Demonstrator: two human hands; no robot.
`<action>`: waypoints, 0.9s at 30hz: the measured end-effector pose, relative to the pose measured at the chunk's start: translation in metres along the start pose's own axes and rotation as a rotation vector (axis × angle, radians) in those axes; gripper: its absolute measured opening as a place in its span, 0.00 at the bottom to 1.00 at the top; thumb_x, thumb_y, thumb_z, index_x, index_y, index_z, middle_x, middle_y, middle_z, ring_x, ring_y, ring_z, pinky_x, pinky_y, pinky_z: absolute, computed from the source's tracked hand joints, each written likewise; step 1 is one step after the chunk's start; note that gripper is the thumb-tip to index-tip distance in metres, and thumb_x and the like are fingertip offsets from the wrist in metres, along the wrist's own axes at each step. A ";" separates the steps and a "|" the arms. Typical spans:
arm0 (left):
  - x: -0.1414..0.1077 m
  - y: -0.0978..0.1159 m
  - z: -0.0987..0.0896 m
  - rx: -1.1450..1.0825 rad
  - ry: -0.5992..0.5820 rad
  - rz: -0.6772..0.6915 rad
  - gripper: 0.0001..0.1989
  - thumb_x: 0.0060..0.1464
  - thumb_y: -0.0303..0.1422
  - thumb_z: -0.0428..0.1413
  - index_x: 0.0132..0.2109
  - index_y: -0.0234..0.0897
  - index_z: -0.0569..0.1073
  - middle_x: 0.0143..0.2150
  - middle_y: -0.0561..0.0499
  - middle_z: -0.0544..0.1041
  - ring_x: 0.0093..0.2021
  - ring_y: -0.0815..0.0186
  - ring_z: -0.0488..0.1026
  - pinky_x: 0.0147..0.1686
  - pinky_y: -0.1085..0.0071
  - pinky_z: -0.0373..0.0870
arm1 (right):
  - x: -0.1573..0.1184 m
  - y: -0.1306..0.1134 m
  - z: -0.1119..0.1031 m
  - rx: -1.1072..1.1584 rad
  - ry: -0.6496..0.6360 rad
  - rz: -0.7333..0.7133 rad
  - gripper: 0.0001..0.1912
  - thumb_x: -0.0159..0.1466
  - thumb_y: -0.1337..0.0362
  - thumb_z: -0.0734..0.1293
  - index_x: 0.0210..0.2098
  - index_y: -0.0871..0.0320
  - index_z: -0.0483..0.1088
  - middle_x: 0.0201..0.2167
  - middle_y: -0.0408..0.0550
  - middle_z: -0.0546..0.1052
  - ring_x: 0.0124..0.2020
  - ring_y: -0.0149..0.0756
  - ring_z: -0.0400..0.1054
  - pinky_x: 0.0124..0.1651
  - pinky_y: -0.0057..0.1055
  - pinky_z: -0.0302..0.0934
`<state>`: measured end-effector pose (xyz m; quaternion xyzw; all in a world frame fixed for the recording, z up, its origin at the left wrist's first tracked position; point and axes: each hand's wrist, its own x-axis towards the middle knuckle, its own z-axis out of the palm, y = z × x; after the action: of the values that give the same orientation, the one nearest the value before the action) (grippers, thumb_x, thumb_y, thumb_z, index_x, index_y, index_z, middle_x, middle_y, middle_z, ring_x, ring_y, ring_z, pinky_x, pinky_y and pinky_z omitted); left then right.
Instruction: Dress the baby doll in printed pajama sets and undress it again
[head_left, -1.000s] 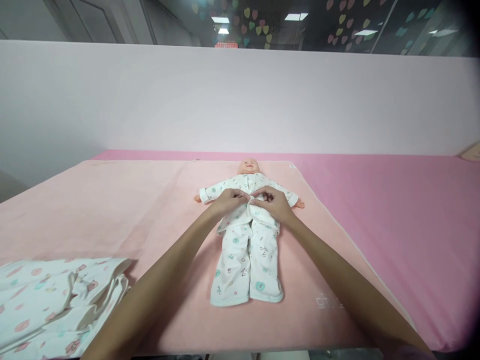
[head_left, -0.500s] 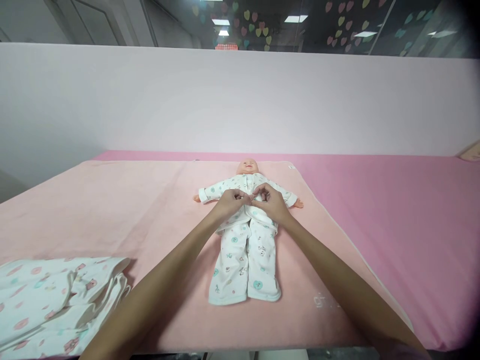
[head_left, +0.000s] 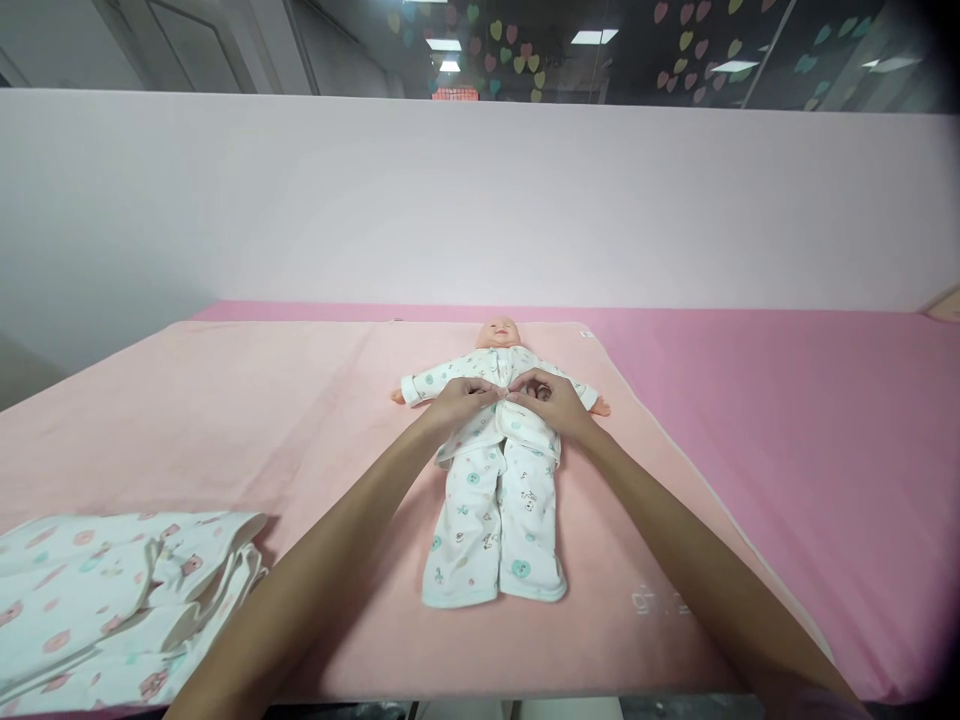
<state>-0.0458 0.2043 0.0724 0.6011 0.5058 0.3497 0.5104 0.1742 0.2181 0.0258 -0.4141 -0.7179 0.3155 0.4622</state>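
With left hand (head_left: 465,400) and right hand (head_left: 553,402), we clamp our fingers on the soft-looking printed jacket (head_left: 501,370) of a smooth-headed doll (head_left: 499,333), loosely folded cloth (head_left: 82,600) at eight o'clock.

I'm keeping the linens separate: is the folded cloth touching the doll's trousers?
Apart. The head view shows pink mat between the folded cloth and the doll's trousers, with the left forearm crossing that gap.
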 end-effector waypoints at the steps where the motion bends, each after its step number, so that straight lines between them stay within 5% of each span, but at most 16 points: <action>1: 0.000 0.000 0.000 -0.005 0.000 -0.003 0.20 0.42 0.46 0.73 0.34 0.35 0.81 0.36 0.48 0.81 0.42 0.59 0.76 0.43 0.66 0.67 | 0.000 0.000 0.000 -0.008 0.003 -0.004 0.18 0.62 0.44 0.77 0.42 0.51 0.82 0.30 0.43 0.75 0.30 0.35 0.61 0.35 0.34 0.56; 19: 0.007 -0.005 -0.005 0.084 -0.033 0.061 0.13 0.51 0.42 0.66 0.39 0.37 0.84 0.40 0.49 0.83 0.42 0.61 0.75 0.42 0.69 0.67 | -0.006 -0.012 0.006 -0.062 0.024 -0.035 0.19 0.62 0.45 0.77 0.42 0.51 0.77 0.40 0.45 0.79 0.34 0.36 0.62 0.40 0.36 0.60; 27: 0.012 -0.017 -0.009 0.267 0.007 0.200 0.16 0.54 0.43 0.66 0.45 0.38 0.79 0.28 0.57 0.65 0.28 0.69 0.60 0.30 0.71 0.54 | -0.006 -0.014 0.002 -0.039 -0.012 -0.024 0.17 0.64 0.46 0.75 0.43 0.51 0.77 0.40 0.44 0.79 0.33 0.35 0.61 0.39 0.34 0.60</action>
<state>-0.0560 0.2172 0.0568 0.7097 0.4872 0.3304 0.3869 0.1691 0.2061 0.0340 -0.4126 -0.7316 0.2981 0.4535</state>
